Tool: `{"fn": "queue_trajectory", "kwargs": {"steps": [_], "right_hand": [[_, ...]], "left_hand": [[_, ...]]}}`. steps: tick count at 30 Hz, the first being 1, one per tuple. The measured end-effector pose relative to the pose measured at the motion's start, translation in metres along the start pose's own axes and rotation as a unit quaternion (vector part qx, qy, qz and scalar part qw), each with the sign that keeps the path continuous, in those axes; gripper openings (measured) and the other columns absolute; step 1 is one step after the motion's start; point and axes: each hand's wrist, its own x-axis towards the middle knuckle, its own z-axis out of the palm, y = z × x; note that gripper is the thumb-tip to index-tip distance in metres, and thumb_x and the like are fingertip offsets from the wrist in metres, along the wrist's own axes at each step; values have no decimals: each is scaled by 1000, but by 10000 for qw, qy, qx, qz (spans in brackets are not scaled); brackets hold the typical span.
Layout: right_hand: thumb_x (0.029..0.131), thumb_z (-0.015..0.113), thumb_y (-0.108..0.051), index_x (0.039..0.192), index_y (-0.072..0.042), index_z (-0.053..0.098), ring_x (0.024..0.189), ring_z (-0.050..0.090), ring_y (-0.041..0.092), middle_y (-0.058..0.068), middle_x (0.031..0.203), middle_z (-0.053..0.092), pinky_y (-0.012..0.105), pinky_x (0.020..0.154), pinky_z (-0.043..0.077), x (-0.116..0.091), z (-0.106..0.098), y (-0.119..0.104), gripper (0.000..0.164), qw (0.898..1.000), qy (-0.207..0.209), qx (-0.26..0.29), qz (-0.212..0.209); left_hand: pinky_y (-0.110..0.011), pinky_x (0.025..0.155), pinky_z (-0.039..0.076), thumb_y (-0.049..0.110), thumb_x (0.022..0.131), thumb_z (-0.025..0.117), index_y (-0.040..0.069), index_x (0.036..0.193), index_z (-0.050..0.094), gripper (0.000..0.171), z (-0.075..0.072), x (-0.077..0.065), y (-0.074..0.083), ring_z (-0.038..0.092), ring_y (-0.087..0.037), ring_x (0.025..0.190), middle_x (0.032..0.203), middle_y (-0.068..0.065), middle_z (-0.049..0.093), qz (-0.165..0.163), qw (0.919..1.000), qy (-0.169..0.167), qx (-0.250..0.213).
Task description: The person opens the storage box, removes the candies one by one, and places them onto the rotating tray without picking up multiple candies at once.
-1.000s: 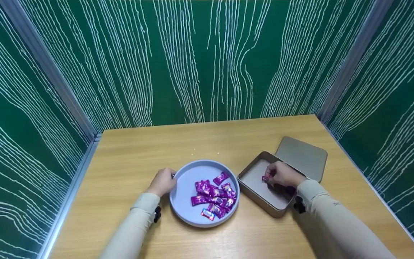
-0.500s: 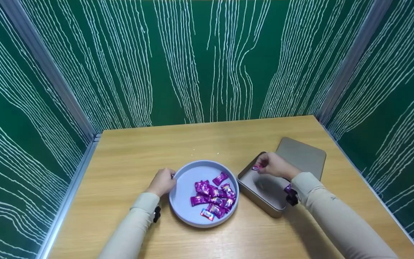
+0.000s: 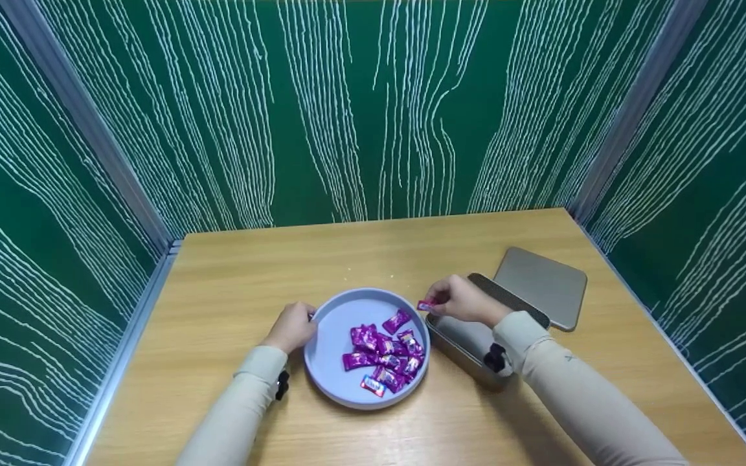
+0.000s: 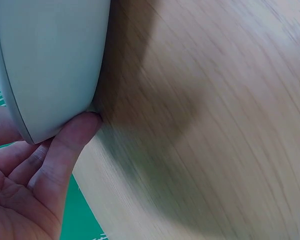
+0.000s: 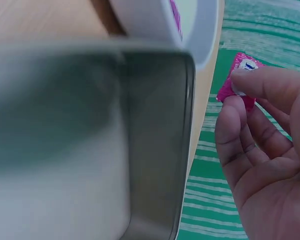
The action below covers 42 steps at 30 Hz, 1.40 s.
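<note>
My left hand (image 3: pixel 293 327) grips the left side of a round pale lavender bowl (image 3: pixel 331 349); in the left wrist view the thumb presses the bowl's outer wall near its base, fingers on the far side. Purple-wrapped candies (image 3: pixel 386 346) are heaped in the bowl's right half, with one red-and-blue wrapped candy (image 3: pixel 373 386) at their front. Between thumb and fingertips my right hand (image 3: pixel 467 301) pinches a small pink wrapped candy (image 5: pixel 243 65), just by the bowl's right rim. Below the right wrist stands an uncovered metal tin (image 3: pixel 454 353), its inside partly hidden by the forearm.
The tin's flat lid (image 3: pixel 541 285) lies on the wooden table (image 3: pixel 250 265) behind and right of the tin. Tin and bowl stand side by side, nearly touching. Green panels (image 3: pixel 373 110) with white lines rise behind the table and on both sides.
My right hand has lifted the pink candy out of the tin and carried it left toward the bowl's rim. The left hand and the bowl stay nearly still.
</note>
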Motion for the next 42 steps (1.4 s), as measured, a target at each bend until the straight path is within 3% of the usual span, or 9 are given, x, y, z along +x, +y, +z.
{"fn": "queue_trajectory", "kwargs": {"steps": [6,10,16,23,29,36,42], "right_hand": [[92,75,6,100,3,81,79,73,18,19,96,80,25,71,61,9,22,-13,11,9997,-136,-13,-180],[93,74,5,102,4,81,87,76,21,19,100,81,32,82,64,14,36,-18,12,9989,-207,-134,-410],[96,72,2,108,4,81,95,77,28,18,105,82,44,95,64,18,54,-28,15,9979,-435,-246,-414],[94,77,0,104,-1,82,87,74,17,13,99,81,36,90,63,22,72,-32,11,9978,-579,-189,-275],[95,76,-1,101,0,82,90,75,17,13,99,82,34,93,62,24,84,-30,9,9969,-684,-130,-368],[95,77,-3,103,-1,84,101,79,29,14,103,83,44,101,61,24,89,-28,11,9962,-590,-427,-477],[93,80,-6,100,-3,83,100,77,28,12,103,82,47,102,60,25,89,-28,8,9974,-465,-478,-272]], "left_hand": [[-33,67,61,-4,89,61,0,105,84,28,1,-1,0,65,-17,74,88,-10,77,48,9999,87,82],[-35,70,63,-4,89,60,0,111,83,32,1,-2,0,68,-19,77,94,-12,79,29,9999,58,78],[-38,75,64,-4,91,61,0,112,83,31,0,-2,-1,69,-20,80,95,-13,79,79,9999,84,39],[-41,81,66,-4,93,61,-1,118,82,32,1,-3,-2,72,-22,87,104,-16,81,119,9999,79,-32],[-39,76,65,-3,95,62,-1,114,83,29,1,-3,-1,70,-20,81,97,-13,80,90,9999,75,-45],[-36,73,64,-4,91,60,-2,111,83,31,2,-2,-3,68,-19,79,93,-12,78,182,9998,126,13],[-34,66,59,-5,89,61,-3,104,83,26,3,-1,-3,65,-19,73,85,-11,75,279,9994,187,58]]}}
